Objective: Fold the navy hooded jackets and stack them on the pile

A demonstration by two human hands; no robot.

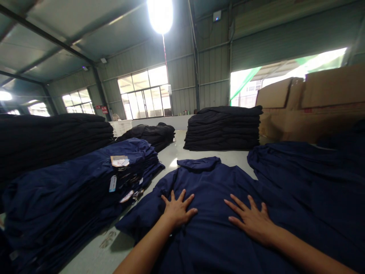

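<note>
A navy blue jacket (211, 236) lies spread on the table in front of me, its collar (199, 163) pointing away. My left hand (177, 209) rests flat on the left part of the jacket with its fingers spread. On the right part, my right hand (251, 217) also lies with fingers apart, palm down on the cloth. Neither hand grips anything. The lower end of the jacket runs out of view at the bottom.
Folded navy garments (71, 190) with paper tags (119, 161) are piled at the left. Behind stand black garment stacks (224, 127). More navy cloth (308, 182) lies at the right, before large cardboard boxes (327, 91). The pale tabletop (178, 146) shows between the piles.
</note>
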